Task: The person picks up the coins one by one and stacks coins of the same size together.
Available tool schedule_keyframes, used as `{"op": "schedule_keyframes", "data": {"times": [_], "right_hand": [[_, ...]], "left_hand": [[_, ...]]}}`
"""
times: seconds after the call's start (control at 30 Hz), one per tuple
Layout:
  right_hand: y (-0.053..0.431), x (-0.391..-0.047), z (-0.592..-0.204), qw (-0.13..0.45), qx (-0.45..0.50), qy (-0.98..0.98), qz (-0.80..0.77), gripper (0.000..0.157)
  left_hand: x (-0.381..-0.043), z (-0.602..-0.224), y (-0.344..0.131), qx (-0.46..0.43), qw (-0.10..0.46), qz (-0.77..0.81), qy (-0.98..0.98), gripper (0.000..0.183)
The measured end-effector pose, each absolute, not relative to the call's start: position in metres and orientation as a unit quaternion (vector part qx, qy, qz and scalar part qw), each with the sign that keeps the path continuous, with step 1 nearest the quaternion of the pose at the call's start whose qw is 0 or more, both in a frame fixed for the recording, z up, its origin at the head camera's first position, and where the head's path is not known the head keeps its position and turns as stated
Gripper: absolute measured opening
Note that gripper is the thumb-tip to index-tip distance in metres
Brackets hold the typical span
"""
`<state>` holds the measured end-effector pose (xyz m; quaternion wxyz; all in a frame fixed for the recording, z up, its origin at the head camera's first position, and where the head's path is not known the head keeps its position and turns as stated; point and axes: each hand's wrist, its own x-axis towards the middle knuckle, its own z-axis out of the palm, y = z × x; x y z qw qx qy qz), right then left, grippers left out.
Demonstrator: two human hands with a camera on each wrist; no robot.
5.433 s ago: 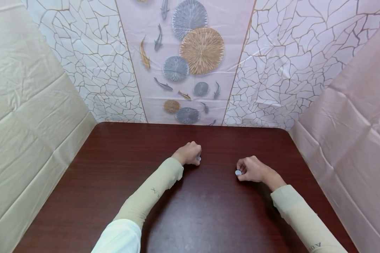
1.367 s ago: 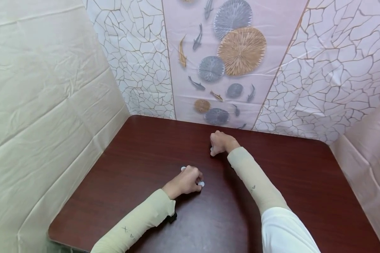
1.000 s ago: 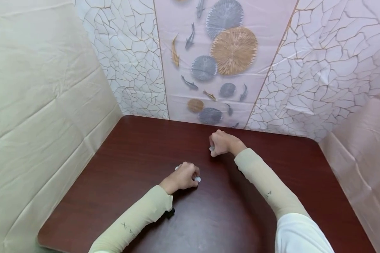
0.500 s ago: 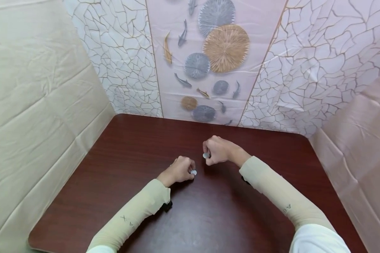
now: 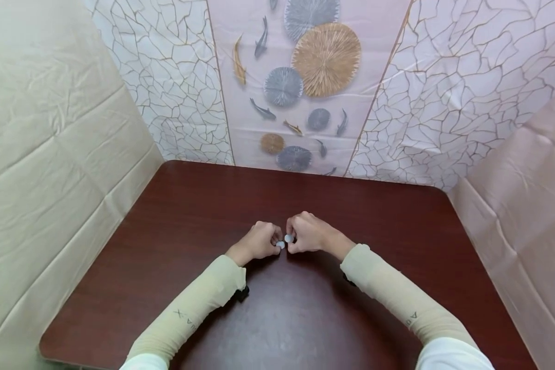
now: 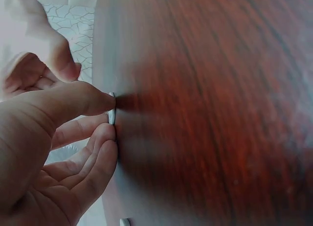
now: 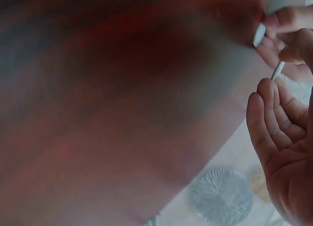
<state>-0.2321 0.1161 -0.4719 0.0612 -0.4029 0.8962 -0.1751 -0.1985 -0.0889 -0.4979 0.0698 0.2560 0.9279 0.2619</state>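
My left hand [image 5: 260, 240] pinches a small flat white disc [image 5: 280, 244] between thumb and fingers, close over the brown table [image 5: 240, 200]. In the left wrist view that disc [image 6: 112, 108] shows edge-on, right at the tabletop. Facing it, my right hand [image 5: 312, 234] pinches a second white disc [image 5: 289, 238]. The right wrist view has this disc [image 7: 278, 70] thin and tilted between thumb and fingertips, with the left hand's disc [image 7: 259, 35] just beyond. Head view shows the two discs side by side with a narrow gap.
Another small pale piece [image 6: 125, 222] lies on the table at the bottom edge of the left wrist view. A patterned cloth backdrop [image 5: 282, 118] stands behind the table's far edge. Beige cloth walls [image 5: 51, 180] rise on both sides.
My right hand has come nearer the body with its disc, toward the left hand. The discs, apart earlier, are now close together. A further white disc behind the left hand has gone out of sight in the head view.
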Motion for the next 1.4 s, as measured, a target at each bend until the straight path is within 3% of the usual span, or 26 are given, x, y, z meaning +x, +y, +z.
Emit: {"op": "schedule_keyframes", "data": {"times": [0.8, 1.4], "right_hand": [[0.101, -0.223, -0.497, 0.052, -0.381, 0.896, -0.220, 0.017], [0.101, -0.223, -0.502, 0.035, -0.384, 0.898, -0.212, 0.015]], "left_hand": [[-0.200, -0.496, -0.091, 0.225, 0.107, 0.278, 0.928, 0.015], [-0.200, -0.495, -0.090, 0.233, 0.091, 0.261, 0.932, 0.015]]}}
